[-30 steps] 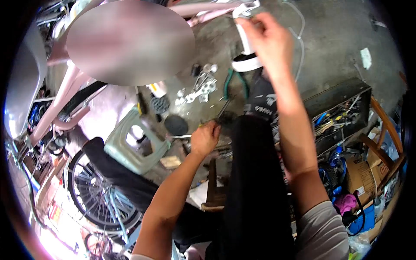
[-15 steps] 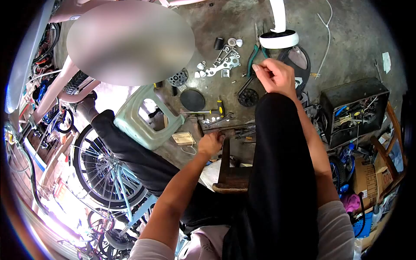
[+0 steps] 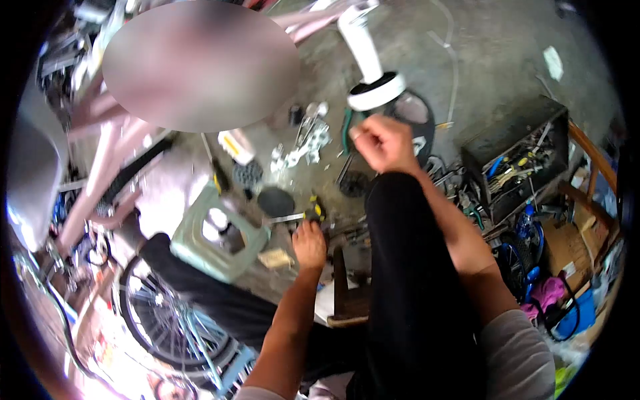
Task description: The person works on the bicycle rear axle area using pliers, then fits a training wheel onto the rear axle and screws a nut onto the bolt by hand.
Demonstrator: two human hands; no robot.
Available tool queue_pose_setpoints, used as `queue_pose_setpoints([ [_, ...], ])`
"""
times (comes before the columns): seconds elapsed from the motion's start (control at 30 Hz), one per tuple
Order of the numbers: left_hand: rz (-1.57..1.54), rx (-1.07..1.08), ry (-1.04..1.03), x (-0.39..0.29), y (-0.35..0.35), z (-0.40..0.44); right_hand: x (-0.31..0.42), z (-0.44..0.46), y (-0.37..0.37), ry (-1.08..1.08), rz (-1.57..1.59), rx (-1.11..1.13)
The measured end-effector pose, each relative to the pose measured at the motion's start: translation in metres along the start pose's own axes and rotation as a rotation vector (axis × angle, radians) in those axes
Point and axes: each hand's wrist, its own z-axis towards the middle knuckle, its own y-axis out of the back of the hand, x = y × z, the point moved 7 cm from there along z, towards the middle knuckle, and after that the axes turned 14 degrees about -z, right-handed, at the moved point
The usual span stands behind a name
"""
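Observation:
My left hand (image 3: 310, 245) is low over the tools on the floor, just below a yellow and black screwdriver (image 3: 315, 211); its fingers are bent and blurred, and what lies under them is hidden. My right hand (image 3: 385, 142) is closed above my knee, beside green-handled pliers (image 3: 347, 131); anything between its fingers is too small to make out. Beyond it stands a white tube with a white ring (image 3: 377, 93) at its lower end. Silver wrenches and small metal parts (image 3: 308, 143) lie left of the pliers.
A green plastic stool (image 3: 193, 237) stands at the left, near a bicycle wheel (image 3: 127, 300). The pink frame (image 3: 100, 167) reaches across the upper left. At the right are a metal toolbox (image 3: 477, 167) with tools, a cardboard box (image 3: 567, 250) and a wooden chair part (image 3: 590, 150).
The view has shifted. My right hand has come down from the top of the white tube and is closed near my knee. My left hand has moved toward the screwdriver.

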Motion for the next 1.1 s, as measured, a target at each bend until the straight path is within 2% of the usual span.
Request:
queue_pose_setpoints([
  [0.07,-0.036,0.027,-0.06,0.003,0.003,-0.001,-0.003,0.0,0.001,0.227,-0.134,-0.052],
  [0.13,-0.243,0.133,-0.075,0.011,0.001,-0.005,-0.001,-0.001,0.004,0.1,-0.077,-0.02],
  [0.27,-0.317,0.177,-0.027,0.009,0.032,-0.005,0.002,-0.005,0.015,0.105,-0.057,-0.114],
  [0.33,-0.319,0.171,0.036,0.008,0.047,-0.004,0.012,0.0,0.038,0.262,-0.086,-0.256],
  [0.43,-0.404,0.035,-0.042,0.002,0.081,0.004,-0.023,0.018,0.055,0.13,0.099,-0.376],
  [0.47,-0.403,0.029,-0.035,0.0,0.087,0.006,-0.025,0.031,0.064,0.09,0.043,-0.387],
  [0.5,-0.461,-0.065,-0.054,-0.004,0.097,0.011,-0.025,0.045,0.073,0.049,-0.013,-0.396],
  [0.53,-0.521,-0.157,-0.07,-0.007,0.104,0.017,-0.021,0.062,0.083,0.074,-0.108,-0.384],
  [0.57,-0.513,-0.159,-0.058,-0.009,0.104,0.023,-0.016,0.078,0.092,0.101,-0.201,-0.374],
  [0.63,-0.539,-0.199,-0.053,-0.032,0.117,0.043,-0.016,0.104,0.091,-0.064,-0.182,-0.194],
  [0.67,-0.564,-0.263,-0.053,-0.046,0.127,0.058,-0.015,0.109,0.088,-0.063,-0.185,-0.188],
  [0.73,-0.575,-0.311,-0.027,-0.075,0.136,0.091,-0.016,0.128,0.066,-0.061,-0.056,0.024],
  [0.9,-0.507,-0.267,0.245,-0.119,0.135,0.167,-0.024,0.139,0.051,-0.115,0.059,0.176],
  [0.97,-0.493,-0.261,0.281,-0.131,0.135,0.181,-0.028,0.138,0.045,-0.092,0.265,0.205],
  [1.0,-0.482,-0.264,0.317,-0.134,0.136,0.184,-0.03,0.14,0.045,-0.098,0.263,0.201],
  [1.1,-0.525,-0.242,0.37,-0.137,0.127,0.183,-0.024,0.14,0.029,-0.003,0.466,0.362],
])
